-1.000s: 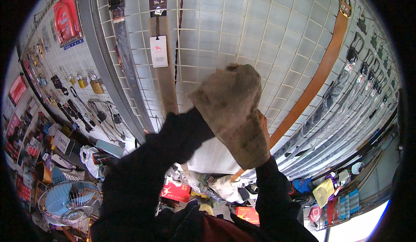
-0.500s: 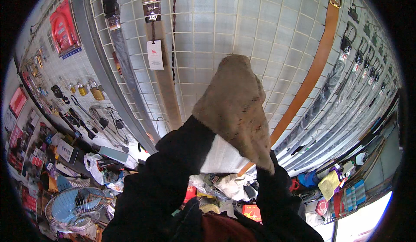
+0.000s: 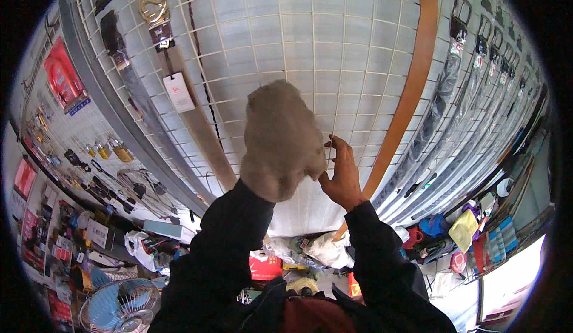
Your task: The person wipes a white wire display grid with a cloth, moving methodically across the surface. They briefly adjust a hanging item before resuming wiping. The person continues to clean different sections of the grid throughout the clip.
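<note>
A grey-brown cloth (image 3: 277, 130) is bunched over the end of my left arm, in front of a white wire grid panel (image 3: 310, 52). It hides my left hand and its fingers, and that hand alone carries it. Just right of the cloth is my right hand (image 3: 345, 176), bare, with thumb and index finger apart and the other fingers partly out of sight. Its fingertips are close to the cloth's edge and the grid wires, and whether they touch them I cannot tell. Right of this hand a tan leather belt (image 3: 409, 88) hangs down the grid.
Belts in clear sleeves (image 3: 441, 106) hang at right. A belt with a round gold buckle (image 3: 153, 3), a red package (image 3: 64, 73) and padlocks (image 3: 121, 150) hang at left. A fan (image 3: 119, 306) stands low left. Bags and boxes, including a red box (image 3: 264, 266), lie below.
The cloth, earlier draped across both hands, is now bunched on my left hand, further left. My right hand has come out from under it. The view has shifted right.
</note>
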`<state>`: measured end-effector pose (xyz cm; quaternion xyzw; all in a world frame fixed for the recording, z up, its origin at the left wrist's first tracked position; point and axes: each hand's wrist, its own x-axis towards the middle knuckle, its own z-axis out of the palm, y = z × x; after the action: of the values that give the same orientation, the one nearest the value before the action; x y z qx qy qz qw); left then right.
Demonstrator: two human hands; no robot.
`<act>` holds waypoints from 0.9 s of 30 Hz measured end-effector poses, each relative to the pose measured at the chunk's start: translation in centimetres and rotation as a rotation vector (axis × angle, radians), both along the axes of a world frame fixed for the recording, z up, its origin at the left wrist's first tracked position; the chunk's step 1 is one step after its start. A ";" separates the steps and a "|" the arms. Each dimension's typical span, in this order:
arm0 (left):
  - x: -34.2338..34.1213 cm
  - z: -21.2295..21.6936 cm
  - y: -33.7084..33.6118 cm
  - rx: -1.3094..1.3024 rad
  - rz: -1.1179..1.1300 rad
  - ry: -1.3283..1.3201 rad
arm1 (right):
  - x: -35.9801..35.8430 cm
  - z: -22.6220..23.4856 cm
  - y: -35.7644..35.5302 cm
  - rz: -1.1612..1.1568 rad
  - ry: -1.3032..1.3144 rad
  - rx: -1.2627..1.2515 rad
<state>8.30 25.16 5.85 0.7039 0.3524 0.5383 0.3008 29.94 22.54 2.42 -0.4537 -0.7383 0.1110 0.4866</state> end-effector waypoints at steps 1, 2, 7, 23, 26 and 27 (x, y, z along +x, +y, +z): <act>-0.3 -0.1 -0.1 -0.004 0.004 0.002 | 0.1 0.0 0.1 -0.007 -0.003 -0.013; -0.7 -0.2 -0.2 -0.014 0.011 0.007 | 0.1 0.0 0.2 0.002 -0.002 -0.028; -2.4 -0.5 -4.0 -0.007 0.119 0.095 | 0.3 0.0 0.4 -0.033 -0.061 0.024; 5.2 -0.4 -0.1 0.459 0.236 0.780 | 1.4 -1.6 0.8 -0.002 0.005 0.001; 5.9 -0.3 0.9 0.444 0.206 0.768 | 1.8 -2.1 0.3 0.045 0.023 -0.110; 6.3 -0.2 1.1 0.440 0.201 0.770 | 1.9 -2.4 0.3 0.072 0.034 -0.161</act>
<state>14.59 26.28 5.68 0.8623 0.3825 0.3259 -0.0628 31.82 22.88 0.03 -0.4627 -0.7344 0.1952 0.4567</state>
